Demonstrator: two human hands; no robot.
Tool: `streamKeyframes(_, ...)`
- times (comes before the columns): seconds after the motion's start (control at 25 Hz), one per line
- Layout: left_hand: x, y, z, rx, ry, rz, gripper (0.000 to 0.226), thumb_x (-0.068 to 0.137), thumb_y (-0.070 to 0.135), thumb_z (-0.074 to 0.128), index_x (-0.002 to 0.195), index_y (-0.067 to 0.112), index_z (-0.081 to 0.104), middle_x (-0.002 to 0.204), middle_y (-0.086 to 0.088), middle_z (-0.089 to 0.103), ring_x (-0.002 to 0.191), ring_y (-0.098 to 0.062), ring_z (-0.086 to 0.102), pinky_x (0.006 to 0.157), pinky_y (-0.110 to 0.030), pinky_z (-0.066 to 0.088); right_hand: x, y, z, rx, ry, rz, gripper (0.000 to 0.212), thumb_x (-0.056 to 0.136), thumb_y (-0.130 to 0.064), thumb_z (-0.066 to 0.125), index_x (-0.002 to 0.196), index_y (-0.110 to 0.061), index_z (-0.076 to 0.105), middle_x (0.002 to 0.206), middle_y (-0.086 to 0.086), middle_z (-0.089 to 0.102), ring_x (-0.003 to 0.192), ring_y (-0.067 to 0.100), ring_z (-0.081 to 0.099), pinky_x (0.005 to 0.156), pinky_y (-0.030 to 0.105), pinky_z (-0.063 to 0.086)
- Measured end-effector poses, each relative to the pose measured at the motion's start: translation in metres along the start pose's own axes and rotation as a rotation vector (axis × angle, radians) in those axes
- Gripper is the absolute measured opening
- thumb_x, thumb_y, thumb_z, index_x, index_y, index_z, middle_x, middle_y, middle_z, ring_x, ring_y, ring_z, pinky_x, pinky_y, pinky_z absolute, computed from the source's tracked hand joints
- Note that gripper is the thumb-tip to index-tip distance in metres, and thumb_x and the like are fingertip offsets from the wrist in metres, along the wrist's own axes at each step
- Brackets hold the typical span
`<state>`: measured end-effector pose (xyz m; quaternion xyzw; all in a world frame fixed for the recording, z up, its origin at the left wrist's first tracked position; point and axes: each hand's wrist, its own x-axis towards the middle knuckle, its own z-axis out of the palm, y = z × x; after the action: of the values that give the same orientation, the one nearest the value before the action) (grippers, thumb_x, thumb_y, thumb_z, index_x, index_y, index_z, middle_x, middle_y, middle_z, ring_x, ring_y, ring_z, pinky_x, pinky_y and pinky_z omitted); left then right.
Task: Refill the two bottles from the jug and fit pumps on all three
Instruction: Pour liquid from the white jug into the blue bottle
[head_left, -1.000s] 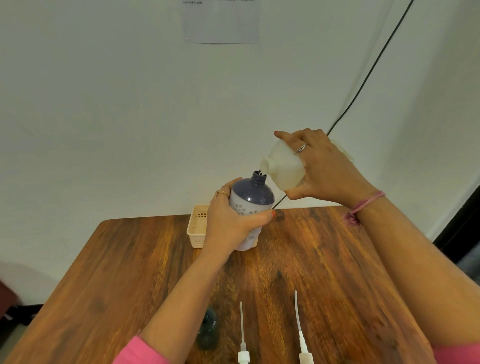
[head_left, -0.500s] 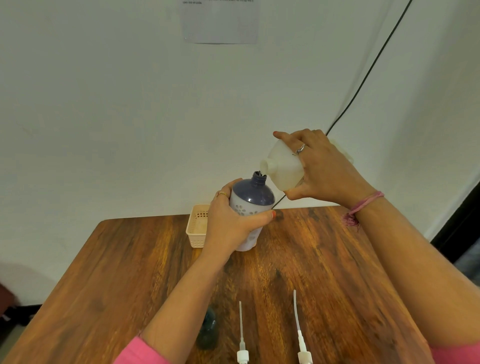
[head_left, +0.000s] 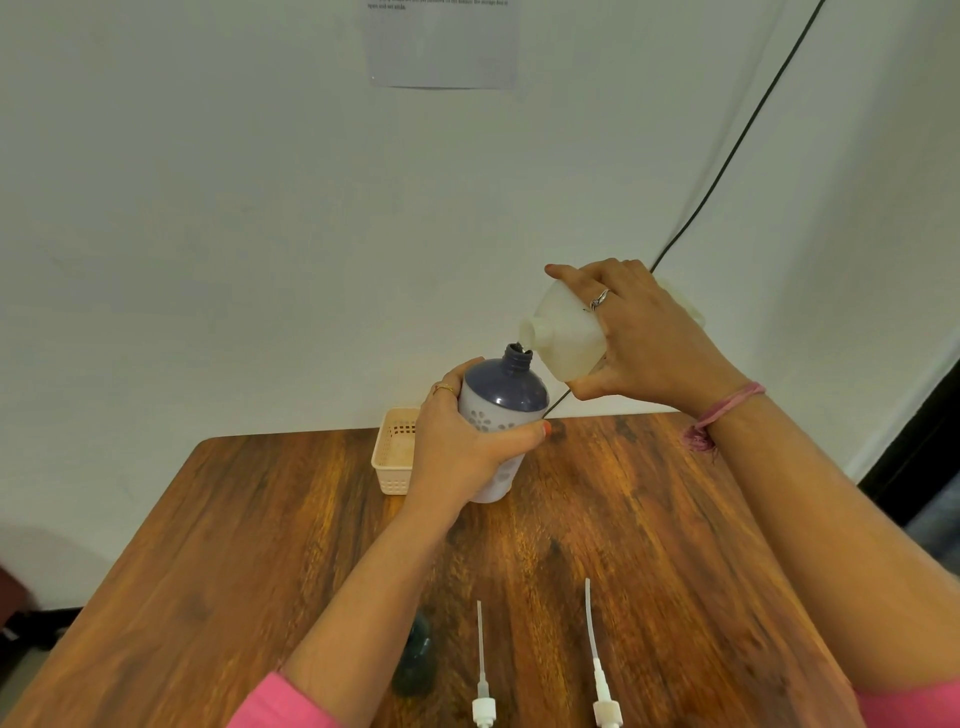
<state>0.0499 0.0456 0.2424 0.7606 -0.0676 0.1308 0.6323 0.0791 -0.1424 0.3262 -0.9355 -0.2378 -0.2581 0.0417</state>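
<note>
Your left hand (head_left: 462, 447) has its fingers and thumb wrapped round the body of the bottle (head_left: 501, 415), the white one with the dark purple shoulder and flower print, sitting upright on the wooden surface (head_left: 623, 519) around the middle of the frame. Its neck is open, no pump on it.

Your right hand (head_left: 649, 338) is gripping the translucent white jug (head_left: 563, 335) just right of and above the bottle, fingers curled over the top and thumb underneath. The jug is tipped over with its spout pointing left and down, right at the bottle's neck. Can't really tell if anything's flowing.

Down at the bottom centre you've got two white pumps (head_left: 482, 691) (head_left: 602, 691) lying on the surface with their dip tubes pointing away from you, side by side but apart. Just left of them there's a dark bottle (head_left: 415, 660), partly hidden by your left forearm. A small cream basket (head_left: 389, 467) sits behind your left hand near the wall.
</note>
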Motion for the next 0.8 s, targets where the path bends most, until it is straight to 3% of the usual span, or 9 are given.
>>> streamKeyframes(0.6,-0.0043,0.0023,0.0021,0.000,-0.018,0.008,0.076,0.049,0.032,0.086,0.117,0.031,0.053,0.105,0.012,0.062,0.096,-0.005,0.060,0.080,-0.028,0.055,-0.0040,-0.0024,-0.0041,-0.012,-0.010,0.002,0.106,0.055,-0.032,0.083,0.146,-0.018,0.030,0.126,0.013,0.049,0.113,0.031,0.044,0.091,0.038,0.040)
streamKeyframes(0.8,-0.0043,0.0029,0.0027,0.000,-0.011,0.002,0.078,0.046,0.035,0.085,0.117,0.030,0.053,0.106,0.011,0.063,0.097,-0.008,0.061,0.082,-0.033,0.056,-0.0047,-0.0015,-0.0049,-0.015,-0.001,-0.001,0.106,0.054,-0.032,0.083,0.145,-0.018,0.031,0.126,0.013,0.050,0.112,0.031,0.045,0.092,0.039,0.040)
